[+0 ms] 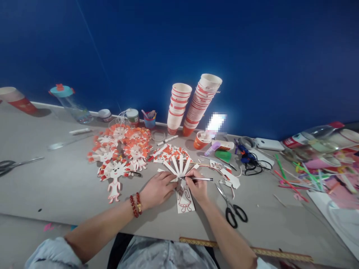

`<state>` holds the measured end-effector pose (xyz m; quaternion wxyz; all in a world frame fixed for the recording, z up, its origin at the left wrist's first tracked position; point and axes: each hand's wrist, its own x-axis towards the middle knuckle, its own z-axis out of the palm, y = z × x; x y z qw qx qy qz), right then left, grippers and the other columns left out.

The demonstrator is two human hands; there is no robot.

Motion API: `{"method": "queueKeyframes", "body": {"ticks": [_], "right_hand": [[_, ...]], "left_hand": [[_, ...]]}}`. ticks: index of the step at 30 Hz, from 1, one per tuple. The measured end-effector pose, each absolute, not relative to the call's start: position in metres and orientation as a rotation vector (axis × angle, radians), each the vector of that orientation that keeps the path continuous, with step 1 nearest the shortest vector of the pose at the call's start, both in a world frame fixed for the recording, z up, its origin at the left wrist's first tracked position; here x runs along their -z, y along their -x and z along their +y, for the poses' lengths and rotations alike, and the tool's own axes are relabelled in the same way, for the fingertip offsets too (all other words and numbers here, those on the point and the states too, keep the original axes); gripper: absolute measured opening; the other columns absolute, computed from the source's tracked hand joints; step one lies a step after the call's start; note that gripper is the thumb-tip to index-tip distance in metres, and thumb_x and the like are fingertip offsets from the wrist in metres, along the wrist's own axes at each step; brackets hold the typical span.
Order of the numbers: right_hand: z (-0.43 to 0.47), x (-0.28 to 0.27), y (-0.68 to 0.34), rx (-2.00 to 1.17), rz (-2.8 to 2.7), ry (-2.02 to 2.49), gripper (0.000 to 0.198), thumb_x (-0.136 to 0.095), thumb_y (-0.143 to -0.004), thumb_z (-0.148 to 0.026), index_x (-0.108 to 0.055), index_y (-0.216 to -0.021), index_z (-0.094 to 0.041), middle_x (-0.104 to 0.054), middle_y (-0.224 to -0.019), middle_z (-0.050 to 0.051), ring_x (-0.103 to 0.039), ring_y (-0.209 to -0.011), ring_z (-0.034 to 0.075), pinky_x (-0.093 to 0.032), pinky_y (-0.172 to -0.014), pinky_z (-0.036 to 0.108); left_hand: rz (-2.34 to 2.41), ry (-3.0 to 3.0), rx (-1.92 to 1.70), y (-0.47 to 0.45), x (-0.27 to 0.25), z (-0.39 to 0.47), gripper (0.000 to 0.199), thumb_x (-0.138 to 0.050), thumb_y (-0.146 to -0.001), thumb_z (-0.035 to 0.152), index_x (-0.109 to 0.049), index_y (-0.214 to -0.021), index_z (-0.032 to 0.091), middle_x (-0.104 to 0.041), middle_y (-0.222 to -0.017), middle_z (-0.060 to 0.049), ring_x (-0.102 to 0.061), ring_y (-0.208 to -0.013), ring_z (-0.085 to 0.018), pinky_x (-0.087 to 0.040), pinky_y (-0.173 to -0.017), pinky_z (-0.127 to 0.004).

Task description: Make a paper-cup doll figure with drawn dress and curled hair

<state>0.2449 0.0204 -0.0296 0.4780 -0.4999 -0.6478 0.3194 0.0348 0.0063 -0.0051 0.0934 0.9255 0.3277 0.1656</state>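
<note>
In front of me lies a white paper cutout point(184, 198), with a figure in a dress drawn in dark outline and strips fanned out at its top. My right hand point(197, 185) grips a pen point(202, 179), its tip over the base of the strips. Beside it my left hand point(159, 189) rests flat with fingers stretched out, pressing on the cutout's left edge. Finished-looking paper dolls point(114, 183) with orange-tipped strips are heaped to the left. Scissors point(230, 209) with black handles lie just right of my right hand.
Two tall stacks of paper cups point(202, 102) stand by the blue wall. Orange and white paper scraps point(175, 153) lie behind the cutout. A blue glue gun point(246, 155) with a black cord is right of centre. Bottles, colourful strips and a white sheet point(331, 215) crowd the right side.
</note>
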Motion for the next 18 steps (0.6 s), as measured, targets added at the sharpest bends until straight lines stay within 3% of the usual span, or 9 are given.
{"method": "queueKeyframes", "body": {"ticks": [18], "right_hand": [[0.0196, 0.0283, -0.2427, -0.807, -1.673, 1.301, 0.011, -0.051, -0.081, -0.019, -0.051, -0.07, -0.021, -0.048, -0.055, -0.006, -0.043, -0.048, 0.011, -0.034, -0.048, 0.022]], "left_hand": [[1.014, -2.757, -0.49, -0.0388, 0.0022, 0.0049, 0.026, -0.053, -0.094, 0.027, -0.058, -0.118, 0.019, -0.057, -0.127, -0.009, -0.047, -0.121, -0.025, -0.042, -0.104, -0.042]]}}
